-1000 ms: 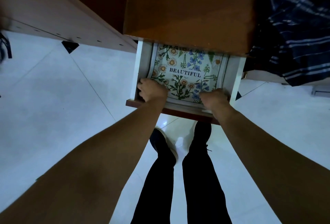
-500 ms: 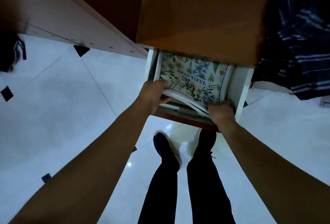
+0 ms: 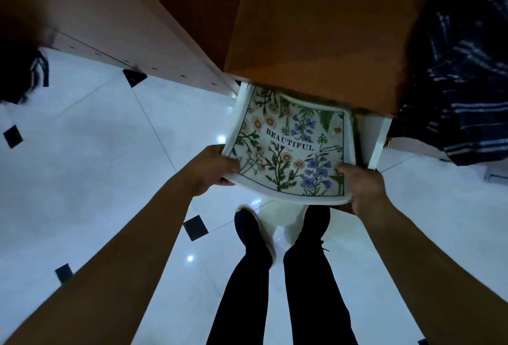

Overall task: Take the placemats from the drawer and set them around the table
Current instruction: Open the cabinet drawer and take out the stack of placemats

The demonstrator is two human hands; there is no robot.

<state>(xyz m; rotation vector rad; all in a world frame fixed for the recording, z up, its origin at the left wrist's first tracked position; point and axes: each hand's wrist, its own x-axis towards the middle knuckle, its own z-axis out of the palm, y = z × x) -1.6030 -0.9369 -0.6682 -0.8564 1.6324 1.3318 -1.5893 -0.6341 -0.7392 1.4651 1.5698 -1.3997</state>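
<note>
While half out of the drawer (image 3: pixel 375 141), placemats (image 3: pixel 288 144) — near corners clamped by left hand (image 3: pixel 213 170), right hand (image 3: pixel 362 185) fingers.

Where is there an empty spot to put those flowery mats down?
The brown tabletop is bare from its near edge up to the striped cloth on the right. Below it is crowded: both hands, left and right, grip the mats over the open drawer.

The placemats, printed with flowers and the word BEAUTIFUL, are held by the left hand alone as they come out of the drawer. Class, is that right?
Not quite. In the head view both hands hold the placemats: the left hand grips the left edge and the right hand the right corner. The rest stands: floral print, BEAUTIFUL, partly out of the drawer.
</note>
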